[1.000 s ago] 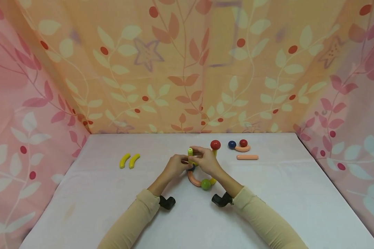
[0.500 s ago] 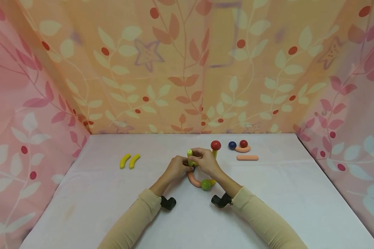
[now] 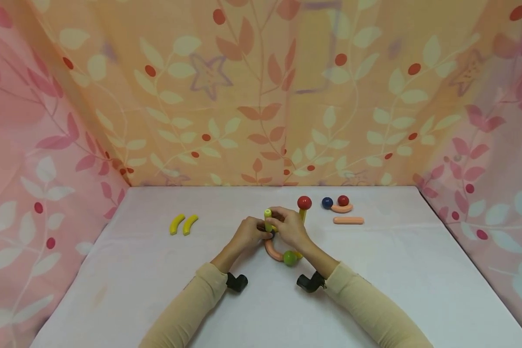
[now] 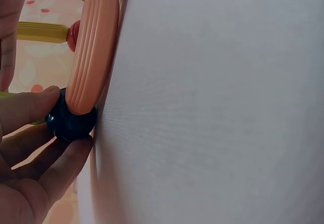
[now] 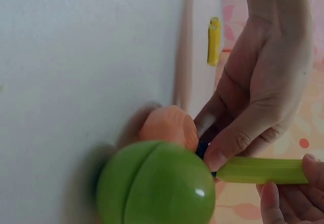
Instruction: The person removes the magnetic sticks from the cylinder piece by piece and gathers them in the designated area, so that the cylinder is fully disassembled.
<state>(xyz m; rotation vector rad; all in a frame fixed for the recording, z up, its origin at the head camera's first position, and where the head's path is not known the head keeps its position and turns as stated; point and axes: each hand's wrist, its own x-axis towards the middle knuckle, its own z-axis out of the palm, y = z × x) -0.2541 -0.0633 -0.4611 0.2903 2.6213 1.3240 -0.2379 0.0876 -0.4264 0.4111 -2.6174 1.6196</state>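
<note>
My left hand (image 3: 249, 234) pinches a dark blue ball (image 4: 71, 121) between thumb and fingers, low over the table. From that ball a light green ribbed stick (image 5: 260, 171) stands upright, and my right hand (image 3: 292, 229) pinches it near its top. A curved orange rod (image 4: 93, 51) joins the blue ball to a green ball (image 5: 157, 183) on the near side. Beyond my right hand a red ball (image 3: 304, 202) tops an upright yellow stick (image 3: 302, 216). My right hand and forearm hide part of the ring of rods and balls.
Two curved yellow rods (image 3: 183, 225) lie to the left on the white table (image 3: 113, 270). At the back right are a loose blue ball (image 3: 327, 203), a red ball (image 3: 343, 200), a curved orange rod (image 3: 341, 209) and a straight orange rod (image 3: 348, 221). Patterned cloth (image 3: 261, 96) surrounds the table.
Both hands stay at the blue ball and the green stick, with only slight finger movement. The right fingers sit a little lower on the stick. The head view has shifted slightly.
</note>
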